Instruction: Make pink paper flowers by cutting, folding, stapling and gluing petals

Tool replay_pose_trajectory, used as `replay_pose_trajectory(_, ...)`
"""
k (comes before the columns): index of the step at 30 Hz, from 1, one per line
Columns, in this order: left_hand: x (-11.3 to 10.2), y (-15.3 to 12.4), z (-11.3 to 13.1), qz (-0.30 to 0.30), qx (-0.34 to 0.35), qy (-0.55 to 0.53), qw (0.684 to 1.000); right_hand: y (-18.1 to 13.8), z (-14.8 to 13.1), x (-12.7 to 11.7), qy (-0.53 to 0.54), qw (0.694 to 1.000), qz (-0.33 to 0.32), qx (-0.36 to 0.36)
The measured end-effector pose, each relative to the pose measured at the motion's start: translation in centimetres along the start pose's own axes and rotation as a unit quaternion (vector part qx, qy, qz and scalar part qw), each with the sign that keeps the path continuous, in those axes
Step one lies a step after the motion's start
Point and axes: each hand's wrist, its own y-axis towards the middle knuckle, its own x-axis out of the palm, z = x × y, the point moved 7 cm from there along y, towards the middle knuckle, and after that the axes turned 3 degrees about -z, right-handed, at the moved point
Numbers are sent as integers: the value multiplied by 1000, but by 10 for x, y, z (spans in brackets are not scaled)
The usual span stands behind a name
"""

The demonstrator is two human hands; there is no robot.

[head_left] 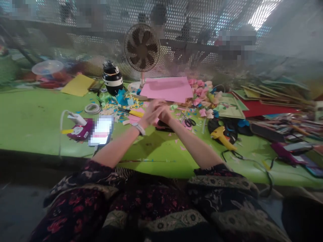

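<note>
Above the middle of the green table, my left hand (152,112) and my right hand (165,113) touch each other, slightly blurred. The left fingers look stretched out across the right hand, and a watch (138,127) circles that wrist. Fingers of the right hand are mostly hidden, and no object shows between the hands. Just beyond them lies a pink paper sheet (166,88). A yellow cutter knife (136,113) rests left of them, and black-handled scissors (189,122) to the right. Beneath my right wrist is a dark flat object (164,127), partly covered.
A standing fan (142,50) and black bottle (112,80) are at the back. Paper flowers (202,92) and scraps (112,111) surround the pink sheet. At left are a tape roll (92,108) and phone (101,131); a yellow glue gun (223,137) with its cord lies right.
</note>
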Motion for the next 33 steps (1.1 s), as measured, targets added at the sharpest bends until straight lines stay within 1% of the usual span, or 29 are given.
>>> replay_pose_trajectory(1,-13,-6,-10,47,-41,3,998,-3,1,-7,-6,1000,16,13)
replay_pose_trajectory(2,-22,-14,-21,78,-90,16,993,-6,3,-13,-8,999,30,25)
replay_pose_trajectory(3,-24,-22,-31,62,-131,25,989,-10,5,-18,-5,999,41,33)
replay_pose_trajectory(5,-12,-35,-45,-49,-190,16,980,-19,5,-25,25,998,57,33)
replay_pose_trajectory(7,0,-46,-52,-128,-227,8,965,-27,6,-31,42,997,54,30)
replay_pose_trajectory(9,8,-53,-56,-161,-260,-26,952,-35,7,-33,53,998,17,24)
replay_pose_trajectory(11,12,-55,-59,-168,-280,-85,941,-45,6,-33,53,997,-49,7)
replay_pose_trajectory(14,15,-55,-63,-170,-292,-159,927,-59,6,-34,19,991,-133,-17)
replay_pose_trajectory(16,15,-55,-67,-172,-300,-178,921,-65,8,-35,-23,987,-158,-29)
replay_pose_trajectory(19,21,-57,-72,-181,-305,-187,916,-67,12,-34,-84,981,-168,-50)
replay_pose_trajectory(23,24,-57,-76,-191,-296,-188,917,-63,16,-32,-87,984,-144,-66)
replay_pose_trajectory(26,11,-55,-75,-206,-266,-160,928,-62,20,-31,-83,986,-139,-43)
replay_pose_trajectory(27,4,-54,-73,-215,-249,-139,934,-62,20,-31,-85,986,-139,-34)
replay_pose_trajectory(29,-17,-51,-71,-196,-230,-90,949,-64,18,-32,-88,986,-143,-23)
replay_pose_trajectory(31,-30,-49,-67,-201,-218,-89,951,-66,13,-33,-82,984,-156,-16)
replay_pose_trajectory(33,-36,-46,-60,-200,-194,-108,954,-68,7,-36,-58,986,-154,-14)
